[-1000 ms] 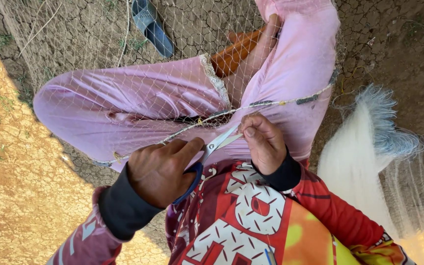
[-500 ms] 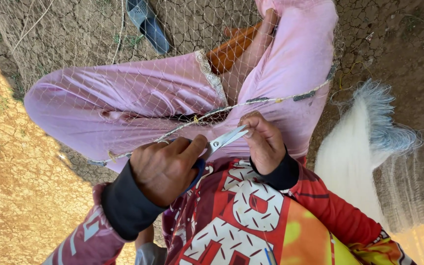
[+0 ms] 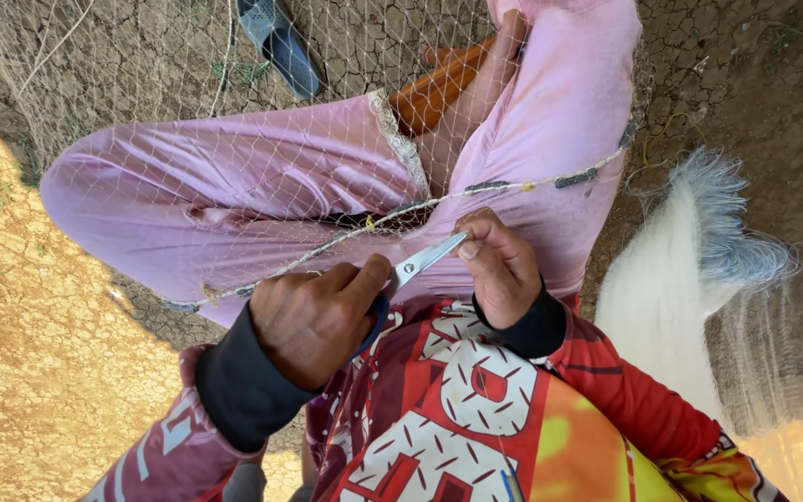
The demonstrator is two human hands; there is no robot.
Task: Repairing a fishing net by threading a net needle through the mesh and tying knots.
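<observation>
While gripped by left hand [image 3: 313, 321], scissors [image 3: 425, 259] at right hand [image 3: 499, 265], netting [image 3: 262, 167] beneath.

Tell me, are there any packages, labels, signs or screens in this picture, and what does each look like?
No packages, labels, signs or screens are in view.
The nearest thing is the shirt at bottom centre: red, orange and yellow cloth with large white patterned print shapes.
Above it the hands work on a net with scissors; none of these shows any marking.
</observation>
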